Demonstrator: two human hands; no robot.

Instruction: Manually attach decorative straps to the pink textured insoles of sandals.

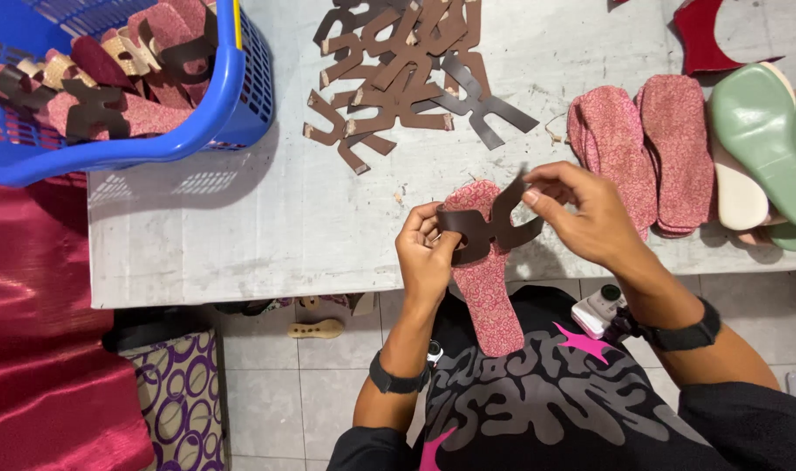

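Note:
A pink patterned sandal insole [485, 296] sticks out over the near edge of the grey table [241, 218]. Across its front lies a dark brown cut strap piece [494, 228]. My left hand [426, 257] grips the strap's left end and the insole's edge. My right hand [581, 214] pinches the strap's upper right arm between thumb and fingers. Both wrists wear black bands.
A pile of brown strap pieces [407, 74] lies further back on the table. A blue basket [232, 96] at the left holds finished insoles with straps. Stacked pink insoles [642, 148] and green and cream soles [764, 148] sit at the right. Red cloth [32, 349] hangs at left.

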